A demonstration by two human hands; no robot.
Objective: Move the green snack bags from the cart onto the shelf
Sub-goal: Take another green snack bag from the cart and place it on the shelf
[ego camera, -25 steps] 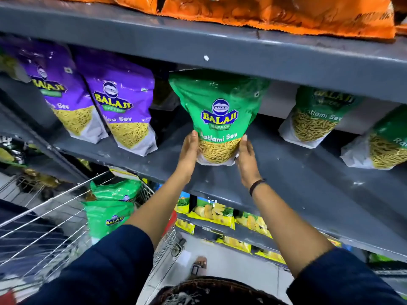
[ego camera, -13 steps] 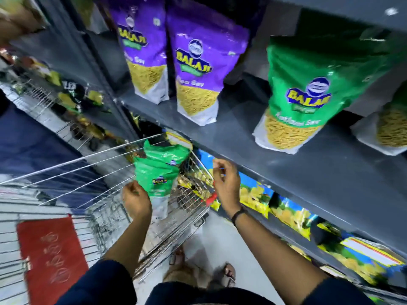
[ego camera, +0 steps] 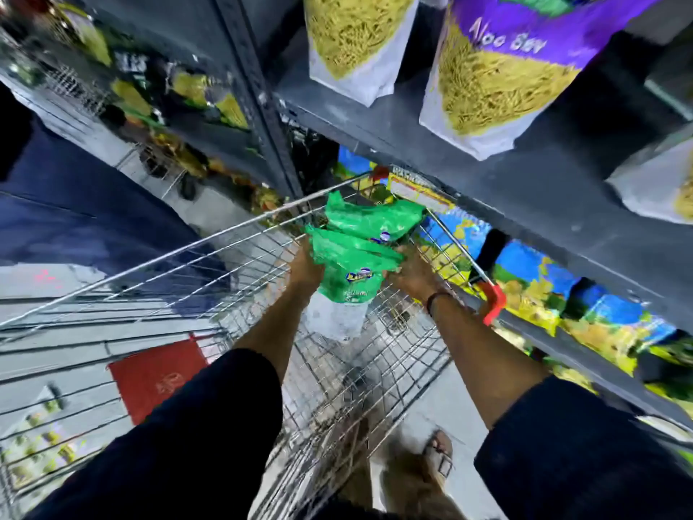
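Two green snack bags stand in the far end of the wire cart (ego camera: 195,253). The nearer green bag (ego camera: 347,272) has a clear bottom and a blue-yellow logo. My left hand (ego camera: 305,264) presses its left side and my right hand (ego camera: 410,270) grips its right side. The second green bag (ego camera: 371,219) leans just behind it, against the cart's far wall. The grey shelf (ego camera: 468,182) runs above and to the right of the cart, with two purple snack bags (ego camera: 498,65) standing on it.
A lower shelf (ego camera: 562,294) of blue and yellow packets sits right of the cart, next to its red handle end (ego camera: 494,304). A red mat (ego camera: 157,377) lies on the floor to the left. My sandalled feet (ego camera: 438,456) stand below the cart.
One second ago both hands were setting a green bag upright on the shelf. They then dropped to the cart, and now both are closed on the nearer green bag. The view tilted down.
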